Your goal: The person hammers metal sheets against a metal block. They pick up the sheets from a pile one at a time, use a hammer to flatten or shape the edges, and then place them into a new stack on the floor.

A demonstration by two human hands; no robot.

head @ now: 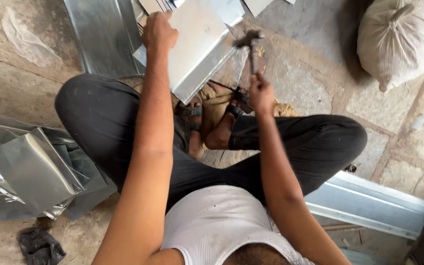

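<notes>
Head view, looking straight down: person sits cross-legged on a stone floor (315, 54) w/ a folded metal sheet (197, 44) laid out in front of the feet. Left hand (159, 30) is closed over the sheet's far left edge, fingers curled on it, prob. pinning it flat so it won't shift or bounce. Right hand (261, 93) is wrapped tight round the handle of a hammer (252, 46), head up and over the sheet's right edge, near the folded lip; head is blurred, so can't tell if it's touching metal or just above it.

Sheet sits tilted, its bent near edge pointing toward the feet, resting partly on burlap padding (217, 105) under the sandals (192, 112), likely as a cushion for the work.

Edges & room: cut metal edges all round. More flat sheets (99, 34) stacked beyond the left hand, touching or overlapping the work sheet. Pile of folded pieces (30, 167) lies just beside the left knee, corners sticking up. Long metal channel (369, 203) runs beside the right knee. Sack (403, 39) sits well apart, upper right. Black rag (40, 245) lower left. Open floor is mostly right of the hammer; left side is crowded.
</notes>
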